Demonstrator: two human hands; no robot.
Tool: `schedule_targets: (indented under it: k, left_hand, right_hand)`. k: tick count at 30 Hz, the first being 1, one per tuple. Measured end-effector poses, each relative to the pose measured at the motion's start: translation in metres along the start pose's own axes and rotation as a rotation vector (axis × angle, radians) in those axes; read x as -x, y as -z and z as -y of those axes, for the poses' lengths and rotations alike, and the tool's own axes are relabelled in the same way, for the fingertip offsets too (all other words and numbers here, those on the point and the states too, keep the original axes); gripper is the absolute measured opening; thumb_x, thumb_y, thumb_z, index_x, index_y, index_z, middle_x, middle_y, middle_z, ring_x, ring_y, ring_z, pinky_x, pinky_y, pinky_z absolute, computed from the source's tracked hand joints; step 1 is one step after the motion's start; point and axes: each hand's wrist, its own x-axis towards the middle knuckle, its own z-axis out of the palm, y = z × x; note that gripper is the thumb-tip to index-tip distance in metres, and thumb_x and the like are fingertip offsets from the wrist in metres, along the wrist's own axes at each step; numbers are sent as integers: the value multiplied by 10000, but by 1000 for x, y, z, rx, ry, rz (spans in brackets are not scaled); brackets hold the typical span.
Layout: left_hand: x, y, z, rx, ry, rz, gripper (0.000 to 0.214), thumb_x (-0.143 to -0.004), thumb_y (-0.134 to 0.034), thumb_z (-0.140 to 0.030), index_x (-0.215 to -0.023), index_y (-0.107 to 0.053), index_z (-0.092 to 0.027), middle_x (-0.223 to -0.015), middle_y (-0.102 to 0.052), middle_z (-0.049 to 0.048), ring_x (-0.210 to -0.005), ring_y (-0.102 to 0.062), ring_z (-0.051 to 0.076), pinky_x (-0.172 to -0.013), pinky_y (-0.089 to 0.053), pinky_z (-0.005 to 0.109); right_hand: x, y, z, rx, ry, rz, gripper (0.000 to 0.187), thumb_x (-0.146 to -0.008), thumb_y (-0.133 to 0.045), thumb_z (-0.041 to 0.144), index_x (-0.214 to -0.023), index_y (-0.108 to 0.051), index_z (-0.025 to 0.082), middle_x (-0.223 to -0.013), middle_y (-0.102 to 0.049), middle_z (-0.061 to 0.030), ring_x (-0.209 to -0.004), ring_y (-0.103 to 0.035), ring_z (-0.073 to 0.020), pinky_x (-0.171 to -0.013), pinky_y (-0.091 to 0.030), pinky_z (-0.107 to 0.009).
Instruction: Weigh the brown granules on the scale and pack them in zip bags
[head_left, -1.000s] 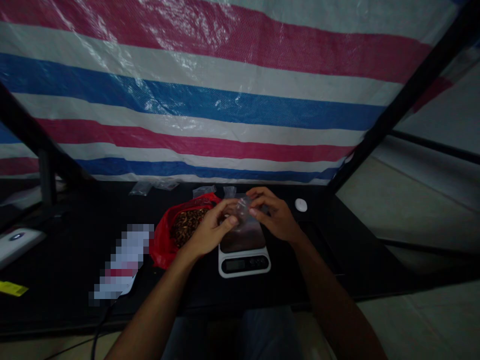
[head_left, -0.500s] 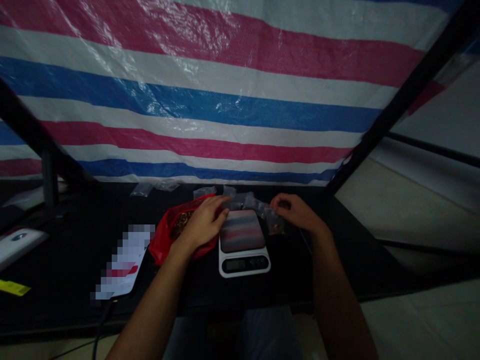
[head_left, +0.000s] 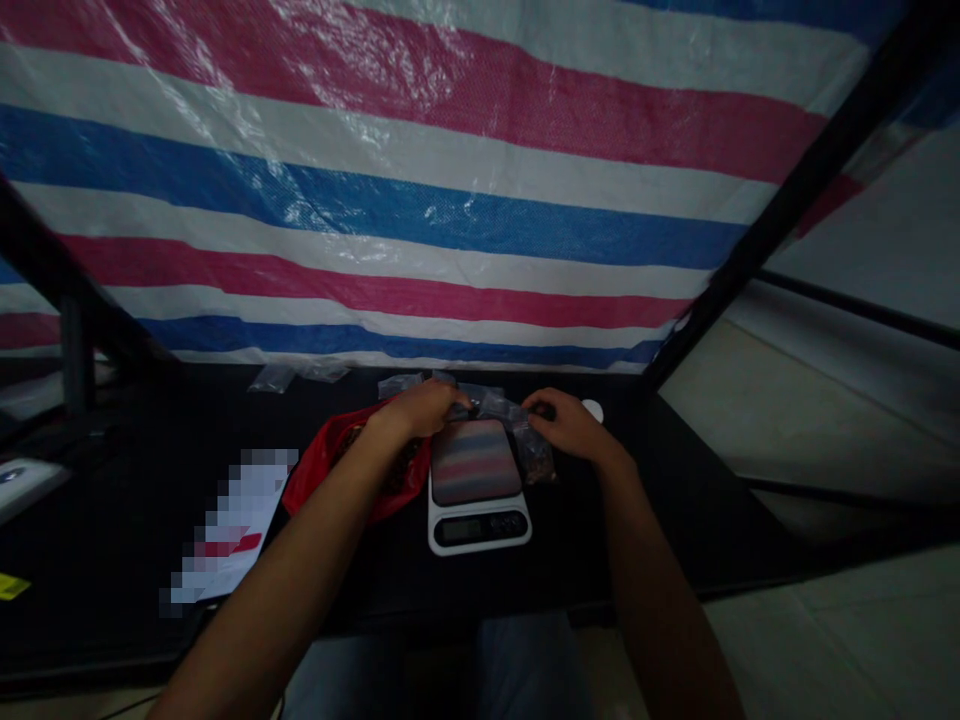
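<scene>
In the head view, the scale (head_left: pixel 480 482) serves as the landmark. The left hand (head_left: pixel 429 406) is reached to its far left corner, fingers bent down among small clear bags (head_left: pixel 491 402) that are strewn just behind it; whether one is gripped cannot be told. The right hand (head_left: pixel 570 425) is held to the right of the scale, fingers curled at the upper end of a partly filled clear bag (head_left: pixel 536 455), which is laid just beside the scale; whether it is pinched or only touched cannot be made out. The red bag (head_left: pixel 319 460) is set left of the scale, partly covered by the left forearm.

Compared with a second ago, a clear bag is no longer held between both hands over the scale, and the left hand is shifted farther behind it. Attention is apparently divided between the filled bag and the other small ones.
</scene>
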Motion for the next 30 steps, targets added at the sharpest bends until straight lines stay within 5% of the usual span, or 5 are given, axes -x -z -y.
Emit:
schedule_targets:
  k: [4,10,17,25,30]
  left_hand:
    - [2,9,-2,-6,70,-12,230,-920,-622,-181,-1083,-779,-221,-1150,-802,93,-1074,-742,262,-921,-538,317]
    - [37,29,-29,29,48,-102,216,-960,-566,-206,-1054,-759,-231,-1162,-780,78,-1062,-724,251,-933,-518,324]
    - [60,20,-55,131,-49,-71,206,-941,-592,-161,-1007,-777,-222,-1114,-781,89,-1022,-732,280,-909,-536,371]
    - [74,23,-51,217,-8,-129,287,-888,-740,-245,-1175,-741,-244,-1200,-775,74,-1091,-725,281,-947,-534,359]
    - [90,34,-23,144,169,-98,232,-962,-568,-234,-1111,-746,-220,-1137,-785,92,-1018,-738,270,-920,-538,364]
  right_hand:
    - [-1,-5,0,-14,8,25,192,-826,-653,85,-954,-759,180,-1010,-773,-75,-922,-694,-208,-858,-534,-336]
    - [1,-5,0,-36,13,79,156,-832,-687,125,-957,-761,182,-997,-771,-71,-905,-694,-205,-844,-533,-338]
    - [3,-3,-1,-53,-12,157,71,-758,-724,124,-789,-732,187,-845,-731,-26,-787,-666,-178,-738,-516,-295]
    - [3,0,-1,-49,-98,218,148,-745,-649,78,-817,-721,185,-727,-718,4,-657,-640,-150,-626,-477,-256]
    - [3,0,-2,-30,-123,225,189,-710,-625,41,-768,-716,197,-685,-700,22,-643,-634,-143,-623,-466,-246]
